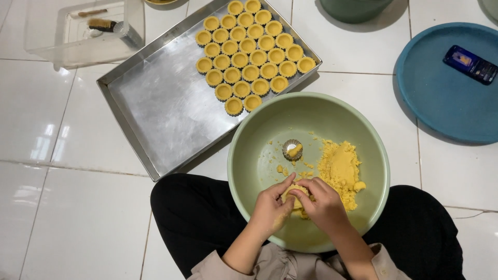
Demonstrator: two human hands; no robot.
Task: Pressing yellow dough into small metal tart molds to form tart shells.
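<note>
A pale green bowl (249, 155) rests on my lap. Inside it, my left hand (271, 207) and my right hand (324, 205) meet around a small piece of yellow dough (292, 193), pinching and pressing it between the fingers. A mound of crumbly yellow dough (342, 168) lies just beyond my right hand. A small fluted metal mould (292, 149) with a bit of dough in it sits near the bowl's middle. Beyond the bowl, a steel baking tray (155, 109) holds several dough-filled tart shells (249, 52) packed in rows at its far right end.
A clear plastic box (83, 31) with a pastry brush stands at the far left on the white tiled floor. A blue round tray (441, 103) with a phone (470, 64) on it lies at the right. A dark green container (355, 8) is at the top.
</note>
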